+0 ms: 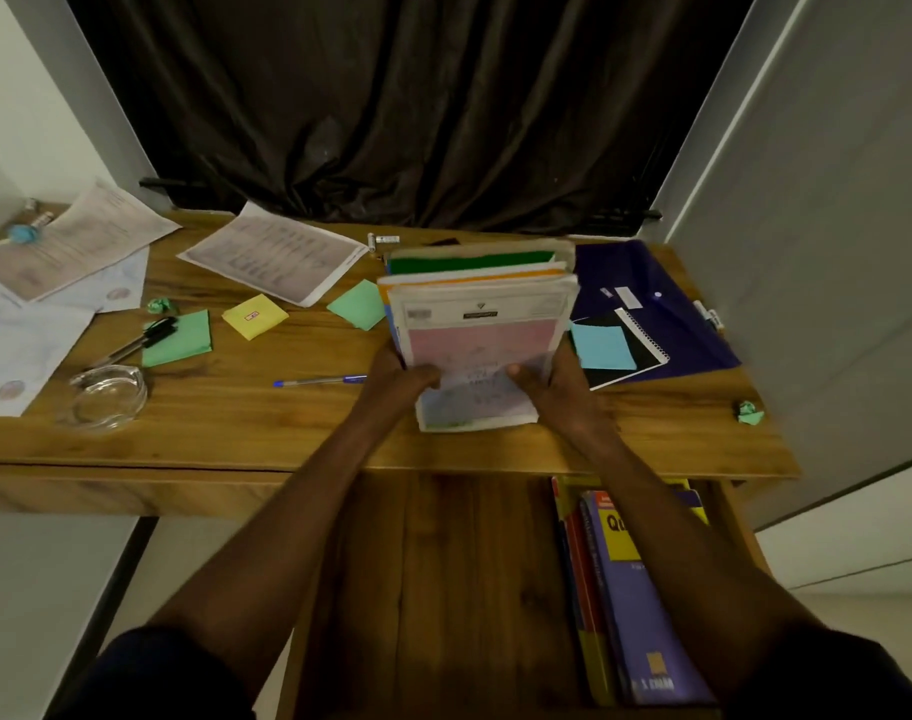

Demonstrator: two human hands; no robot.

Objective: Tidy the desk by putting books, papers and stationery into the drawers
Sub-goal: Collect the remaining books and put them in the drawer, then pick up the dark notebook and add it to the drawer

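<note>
The stack of books and papers (480,324) sits right of centre on the desk (236,418), between a blue pen (319,380) and a spiral notebook (625,350). The left hand (399,379) and right hand (555,384) grip its near end from opposite sides, thumbs on the top sheet and fingers curled around the edges. Below the desk's front edge, the drawer (443,563) stands open, with books (641,589) along its right side.
</note>
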